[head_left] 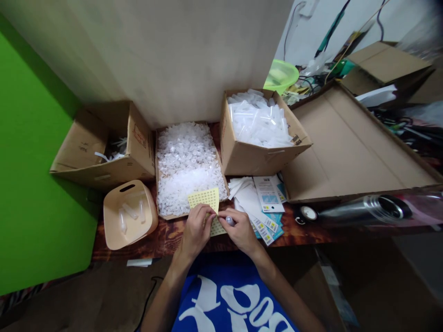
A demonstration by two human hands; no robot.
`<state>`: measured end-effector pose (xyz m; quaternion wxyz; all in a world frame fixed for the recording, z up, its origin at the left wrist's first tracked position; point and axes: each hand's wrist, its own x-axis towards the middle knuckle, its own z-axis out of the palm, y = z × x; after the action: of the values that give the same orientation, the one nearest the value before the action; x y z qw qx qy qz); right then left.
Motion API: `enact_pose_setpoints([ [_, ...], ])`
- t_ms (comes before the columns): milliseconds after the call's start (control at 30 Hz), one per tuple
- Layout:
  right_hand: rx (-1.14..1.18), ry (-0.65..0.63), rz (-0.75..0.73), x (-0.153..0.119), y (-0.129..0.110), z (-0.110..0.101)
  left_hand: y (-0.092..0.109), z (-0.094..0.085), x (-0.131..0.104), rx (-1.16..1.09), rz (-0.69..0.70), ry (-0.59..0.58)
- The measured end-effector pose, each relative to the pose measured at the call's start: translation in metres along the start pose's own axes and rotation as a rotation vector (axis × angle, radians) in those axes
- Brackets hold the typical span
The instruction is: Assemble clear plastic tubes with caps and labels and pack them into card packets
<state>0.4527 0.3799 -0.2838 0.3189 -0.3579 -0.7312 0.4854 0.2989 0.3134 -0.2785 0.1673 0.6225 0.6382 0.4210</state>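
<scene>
My left hand (200, 225) pinches a yellow sheet of small round stickers (209, 196) near the front edge of the table. Close against its fingertips is my right hand (242, 230), closed around a small clear plastic tube (230, 221) whose rounded end shows beside the thumb. The fingertips of both hands meet at the sheet's edge, and whether a sticker is between them is too small to tell. Part of the sheet hangs below the fingers. Just beyond the hands lies a shallow cardboard tray (157, 184) full of small clear plastic pieces (187, 157).
At left stand a cream plastic bin (112, 230) with several clear tubes and an open carton (104, 175). A carton (263, 161) heaped with clear tubes is behind. Paper packets (270, 196), a steel flask (353, 210) and a large cardboard tray (346, 143) lie at right.
</scene>
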Motion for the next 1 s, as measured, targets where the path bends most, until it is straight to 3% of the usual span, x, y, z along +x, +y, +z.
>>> enact_pose_setpoints([
  [233,-0.004,0.006,-0.001,0.0022,-0.001,0.0003,-0.0031,0.0032,0.0017,0.067,0.01,-0.012],
  [567,0.006,0.011,0.0,0.002,0.0015,0.0005,-0.0014,-0.0015,0.0021,-0.12,-0.082,-0.009],
  [1000,0.006,0.023,-0.012,0.0028,0.0017,-0.0005,-0.0039,-0.0025,0.0055,-0.01,-0.034,-0.108],
])
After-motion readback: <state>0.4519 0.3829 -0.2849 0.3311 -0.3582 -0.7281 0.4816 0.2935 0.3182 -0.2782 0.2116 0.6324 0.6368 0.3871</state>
